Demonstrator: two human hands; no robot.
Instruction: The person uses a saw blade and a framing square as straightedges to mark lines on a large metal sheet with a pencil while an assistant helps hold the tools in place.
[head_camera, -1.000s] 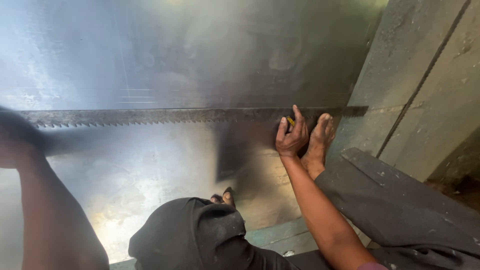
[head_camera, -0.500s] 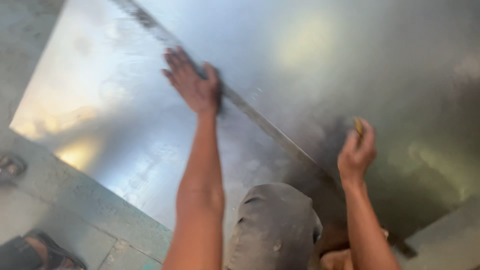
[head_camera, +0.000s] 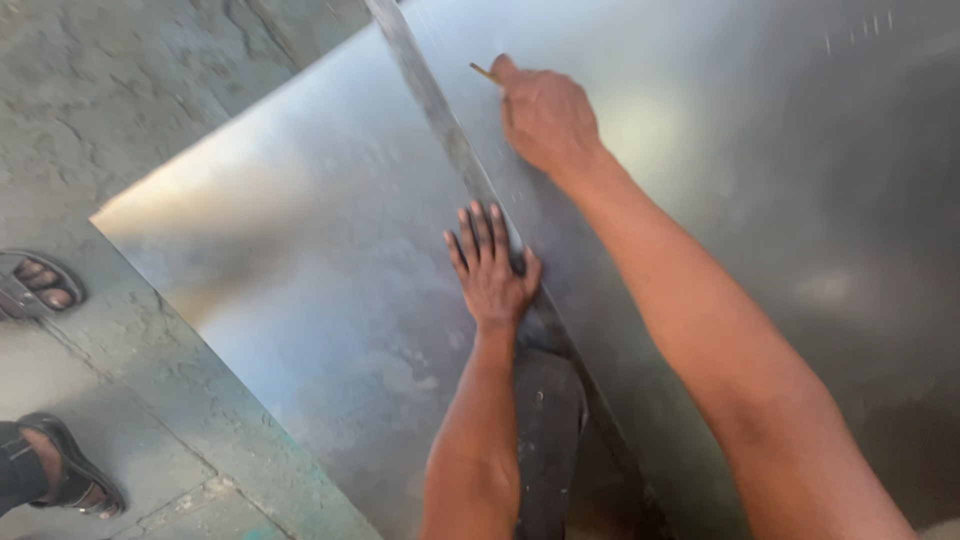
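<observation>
Head view, looking down on a large metal sheet (head_camera: 300, 300) lying on a concrete floor (head_camera: 120, 90). A long straightedge (head_camera: 440, 120) runs across the sheet from about 12 o'clock down toward 5 o'clock, lying flat on the metal.

Left hand (head_camera: 490, 268): palm down, fingers spread and pointing toward 12 o'clock, pressed on the sheet with the thumb side touching the straightedge. Grip apart; it holds nothing, only presses flat.

Right hand (head_camera: 545, 115): at 12 o'clock from the left hand, just on the 3 o'clock side of the straightedge. Grip closed around a thin yellowish marking tool (head_camera: 484, 72), whose tip sticks out toward 10 o'clock and sits just beside the straightedge edge. Whether the tip touches the metal cannot be told; the frame is blurred.

A dark-clad knee (head_camera: 545, 430) lies at 6 o'clock from the left hand, against the straightedge.

At 9 o'clock, off the sheet, a sandalled foot (head_camera: 40, 285) shows on the floor; a second sandalled foot (head_camera: 60, 475) at 8 o'clock. Both belong to another person.
</observation>
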